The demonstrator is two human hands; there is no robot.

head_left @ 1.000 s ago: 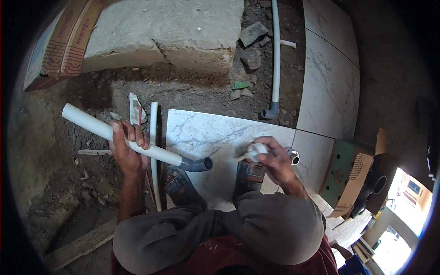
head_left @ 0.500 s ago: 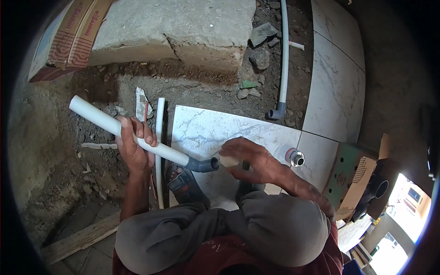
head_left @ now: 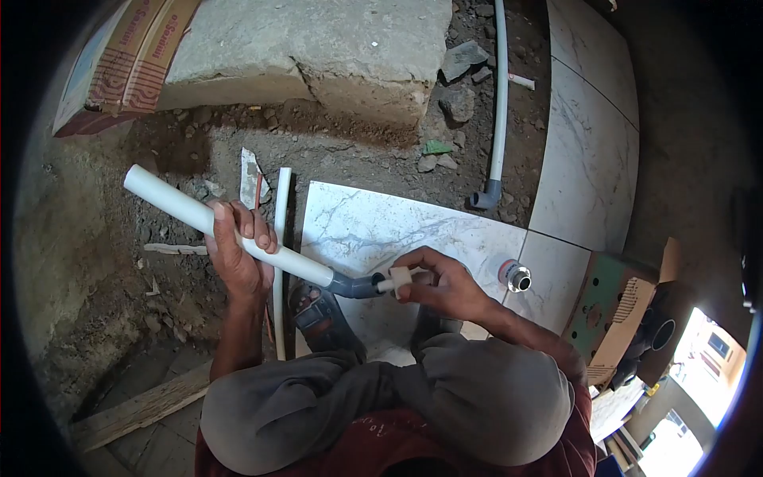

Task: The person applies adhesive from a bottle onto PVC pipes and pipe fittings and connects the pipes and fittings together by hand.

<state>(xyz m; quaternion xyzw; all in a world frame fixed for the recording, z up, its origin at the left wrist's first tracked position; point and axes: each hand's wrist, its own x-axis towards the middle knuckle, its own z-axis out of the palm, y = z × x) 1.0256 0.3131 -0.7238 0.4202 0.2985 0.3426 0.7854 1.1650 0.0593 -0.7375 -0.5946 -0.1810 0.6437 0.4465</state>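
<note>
My left hand [head_left: 242, 248] is wrapped round a white PVC pipe [head_left: 171, 197], which slants down to the right. A dark grey elbow fitting [head_left: 350, 286] sits on the pipe's lower end, its mouth facing right. Between the fingers and thumb of my right hand [head_left: 447, 288] is a whitish applicator cap [head_left: 400, 281] with a short stem. The stem's tip is at the mouth of the elbow; how far inside it reaches I cannot tell. An uncapped can [head_left: 513, 273] with a metal neck stands on the tile to the right of that hand.
White marbled tile [head_left: 373, 219] lies under my hands. A thin white pipe [head_left: 281, 230] lies beside my left hand. Another pipe with an elbow [head_left: 497, 127] runs over rubble. A concrete block [head_left: 302, 48], tile boxes [head_left: 131, 63] and a carton of fittings [head_left: 608, 318] stand around.
My right hand has brought the applicator cap to the elbow's mouth, and its stem now shows. The left hand keeps its hold on the pipe. The view has shifted slightly.
</note>
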